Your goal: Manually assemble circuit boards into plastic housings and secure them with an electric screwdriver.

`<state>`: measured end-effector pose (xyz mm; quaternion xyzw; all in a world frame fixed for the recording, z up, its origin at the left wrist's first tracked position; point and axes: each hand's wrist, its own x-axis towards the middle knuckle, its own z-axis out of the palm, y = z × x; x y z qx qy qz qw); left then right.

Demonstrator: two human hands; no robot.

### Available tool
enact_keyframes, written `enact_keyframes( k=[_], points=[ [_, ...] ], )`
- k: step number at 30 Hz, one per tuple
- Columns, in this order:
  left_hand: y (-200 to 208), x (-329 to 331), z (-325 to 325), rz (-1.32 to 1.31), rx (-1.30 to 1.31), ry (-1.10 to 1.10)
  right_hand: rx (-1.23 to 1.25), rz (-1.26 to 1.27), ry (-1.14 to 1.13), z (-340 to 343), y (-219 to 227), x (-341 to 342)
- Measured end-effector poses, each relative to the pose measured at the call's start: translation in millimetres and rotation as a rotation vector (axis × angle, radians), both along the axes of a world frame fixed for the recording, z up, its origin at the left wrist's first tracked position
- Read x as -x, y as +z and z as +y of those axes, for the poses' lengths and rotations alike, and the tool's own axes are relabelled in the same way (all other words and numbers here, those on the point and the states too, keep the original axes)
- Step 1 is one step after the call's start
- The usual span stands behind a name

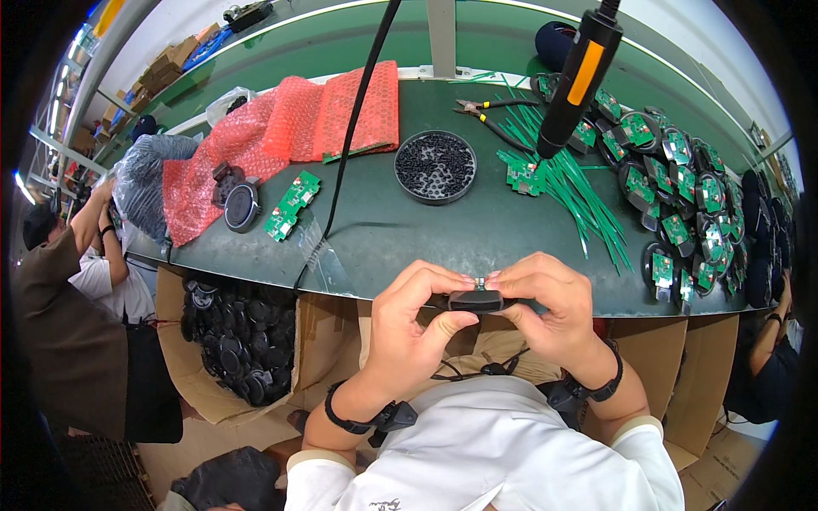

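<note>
Over the front edge of the bench, I hold a small black plastic housing point(475, 301) between both hands. My left hand point(415, 317) pinches its left end, thumb below and fingers on top. Around the right end, my right hand point(550, 305) is closed the same way. A small bit of green and metal, perhaps a circuit board edge, shows between my fingertips; the rest is hidden. Beyond my hands stands a round dish point(400, 174) of tiny black parts that look like screws. An electric screwdriver point(582, 81) with an orange stripe hangs above the bench.
Green strips point(588, 204), a circuit board point(525, 174) and cutting pliers point(487, 117) lie behind. Housings with boards point(677, 179) pile up right. Left are another board point(292, 205), a round black part point(242, 207), red bubble wrap point(281, 119) and a box point(175, 332) of black parts.
</note>
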<state>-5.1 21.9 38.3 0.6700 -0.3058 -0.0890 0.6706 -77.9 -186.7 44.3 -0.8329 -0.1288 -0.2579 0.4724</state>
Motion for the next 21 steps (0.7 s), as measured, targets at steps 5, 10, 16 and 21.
enact_keyframes(
  k=[5,10,16,21],
  points=[
    [3.7,4.0,-6.0,-0.032,0.049,0.022,-0.015,-0.024,-0.002,-0.6,-0.1,-0.1],
    [6.5,5.7,-7.9,-0.126,0.043,0.02,-0.084,-0.001,0.005,1.7,-1.1,0.6],
    [1.7,3.9,-6.2,-0.145,0.081,0.002,-0.133,0.027,0.021,3.1,0.1,0.6],
    [-0.1,6.4,-6.9,-0.114,0.111,0.015,-0.149,0.041,0.017,3.2,2.2,1.1]
  ],
)
